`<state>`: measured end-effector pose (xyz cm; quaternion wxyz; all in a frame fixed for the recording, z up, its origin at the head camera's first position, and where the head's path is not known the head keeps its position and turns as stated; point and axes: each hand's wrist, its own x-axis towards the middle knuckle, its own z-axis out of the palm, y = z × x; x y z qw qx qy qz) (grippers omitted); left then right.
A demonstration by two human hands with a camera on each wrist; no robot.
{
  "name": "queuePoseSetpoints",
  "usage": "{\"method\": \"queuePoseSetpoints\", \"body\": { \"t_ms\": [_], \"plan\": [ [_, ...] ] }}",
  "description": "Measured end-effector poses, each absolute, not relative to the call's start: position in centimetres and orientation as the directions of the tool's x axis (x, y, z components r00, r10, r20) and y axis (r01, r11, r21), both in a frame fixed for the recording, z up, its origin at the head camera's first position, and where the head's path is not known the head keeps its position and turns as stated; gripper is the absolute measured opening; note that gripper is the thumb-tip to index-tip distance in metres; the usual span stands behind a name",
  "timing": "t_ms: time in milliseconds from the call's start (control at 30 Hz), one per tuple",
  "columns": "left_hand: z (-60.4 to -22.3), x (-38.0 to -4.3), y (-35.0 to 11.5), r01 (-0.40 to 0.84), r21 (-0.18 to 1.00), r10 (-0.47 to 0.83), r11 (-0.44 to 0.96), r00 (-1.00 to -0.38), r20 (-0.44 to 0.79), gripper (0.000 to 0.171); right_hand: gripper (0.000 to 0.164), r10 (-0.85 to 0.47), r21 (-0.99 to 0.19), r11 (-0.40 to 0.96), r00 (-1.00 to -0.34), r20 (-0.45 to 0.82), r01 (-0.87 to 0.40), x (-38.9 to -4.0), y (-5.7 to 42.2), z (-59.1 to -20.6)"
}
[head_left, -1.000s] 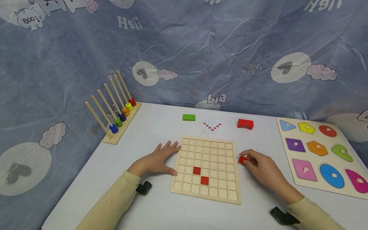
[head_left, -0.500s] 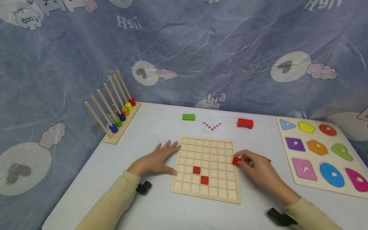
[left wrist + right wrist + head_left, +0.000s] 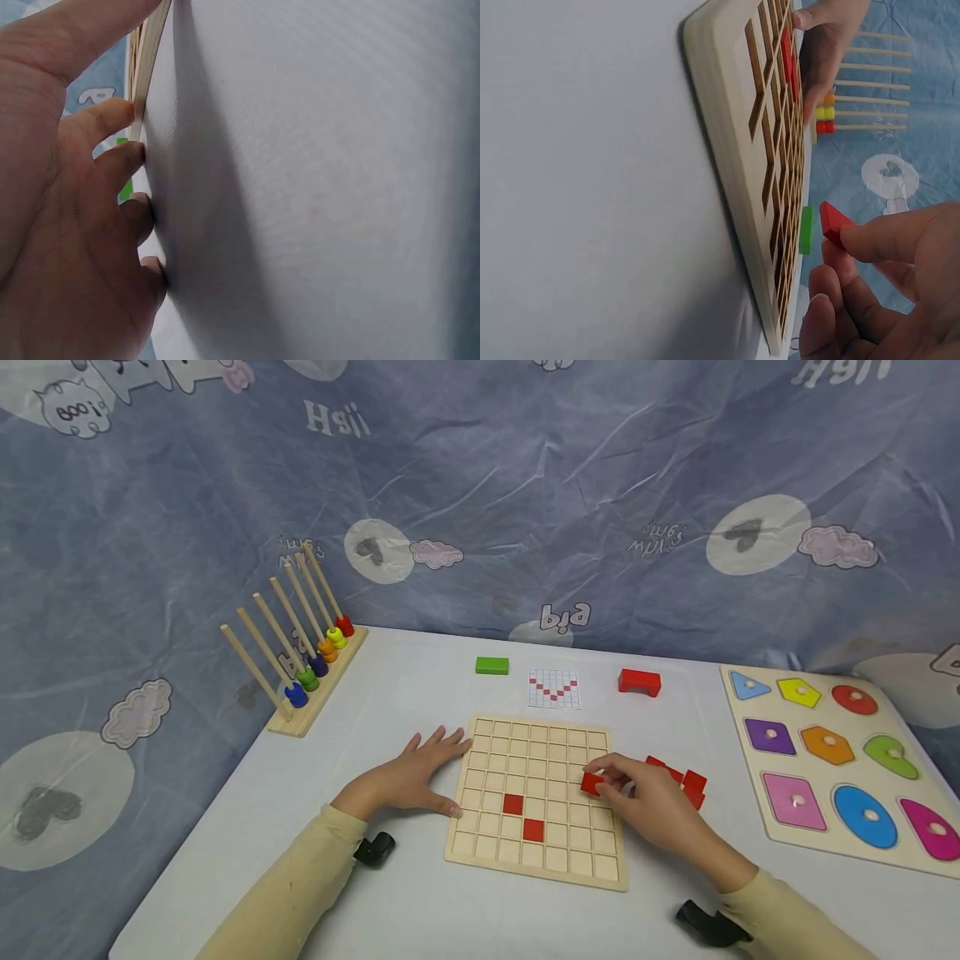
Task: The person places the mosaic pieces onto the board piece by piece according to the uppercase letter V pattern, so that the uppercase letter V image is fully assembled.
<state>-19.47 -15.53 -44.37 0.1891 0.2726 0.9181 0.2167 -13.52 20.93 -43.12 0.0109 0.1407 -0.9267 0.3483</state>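
A wooden grid board (image 3: 537, 875) lies on the white table, with two red square tiles (image 3: 513, 804) set in diagonally neighbouring cells. My right hand (image 3: 651, 797) pinches another red tile (image 3: 592, 783) between thumb and fingertip, over the board's right columns. The right wrist view shows this tile (image 3: 832, 222) raised above the grid. My left hand (image 3: 414, 777) lies with spread fingers along the board's left edge, thumb and fingertip at the rim. In the left wrist view its fingers (image 3: 120, 163) reach to the board's side. Several loose red tiles (image 3: 694, 781) lie just beyond the right hand.
A small pattern card (image 3: 554, 689) lies behind the board, between a green block (image 3: 492, 666) and a red arch block (image 3: 640, 682). A peg rack with coloured beads (image 3: 318, 683) stands at the left. A shape puzzle board (image 3: 813, 841) lies at the right.
My right hand has carried the pinched red tile leftward from beside the board to over its right columns, uncovering the loose red tiles. The left hand has stayed still.
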Motion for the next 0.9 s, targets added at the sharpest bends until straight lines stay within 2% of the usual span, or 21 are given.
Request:
{"method": "queuePoseSetpoints", "body": {
  "t_ms": [900],
  "plan": [
    [-44.5,-19.5,-15.5,0.419,0.489,0.575,0.765,-0.786,-0.227,0.112,0.02,-0.363,-0.693,0.635,-0.924,0.123,-0.341,-14.7,15.4,-43.3]
  ]
}}
